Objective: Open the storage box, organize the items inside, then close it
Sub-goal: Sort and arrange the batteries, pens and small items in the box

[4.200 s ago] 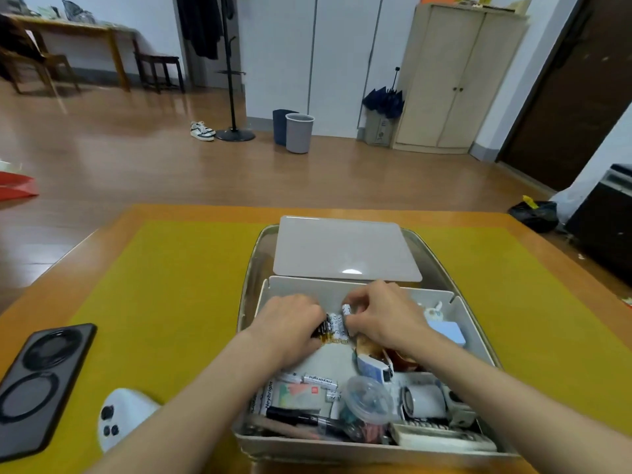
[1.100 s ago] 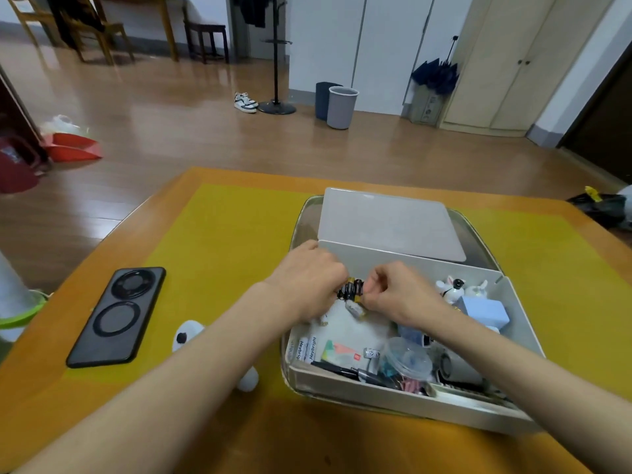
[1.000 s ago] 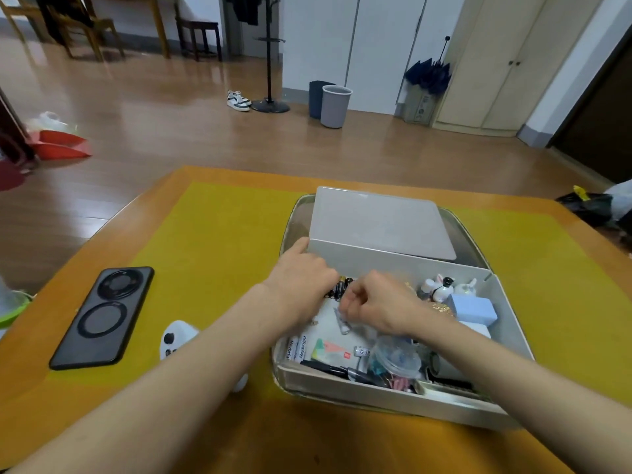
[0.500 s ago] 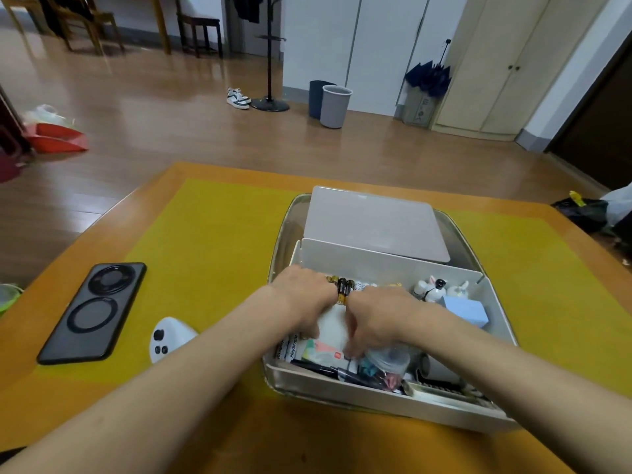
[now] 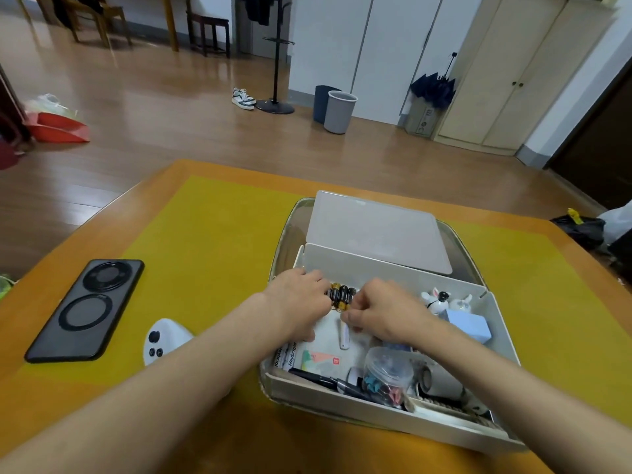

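At the far left a black phone (image 5: pixel 85 309) lies flat on the yellow mat (image 5: pixel 212 241), camera rings up, with a white controller (image 5: pixel 163 340) just beside it toward the person. A wide stretch of bare mat separates these from the storage box (image 5: pixel 386 417), which sits right of centre on the table (image 5: pixel 164 172).

The box is open, white-walled, standing in its clear outer tray, with the lid (image 5: pixel 376 227) lying flat at its far end. Inside at the near left, a paper packet reads "Heybright" (image 5: pixel 289 357), beside a pale card (image 5: pixel 323 359) with a small red square logo. Black pens (image 5: pixel 328 383) lie along the near wall.

The left hand (image 5: pixel 301 302) and right hand (image 5: pixel 379 311) meet over the box's far left part, fingers curled on a row of black-and-gold batteries (image 5: pixel 340 294). The right hand's fingertips also seem to pinch a white stick (image 5: pixel 343 335), though the grip is hard to tell.

Further right stand a clear jar of coloured clips (image 5: pixel 388 374), two rabbit figurines (image 5: pixel 441 301) and a pale blue block (image 5: pixel 468 326). Bare mat lies right of the box.
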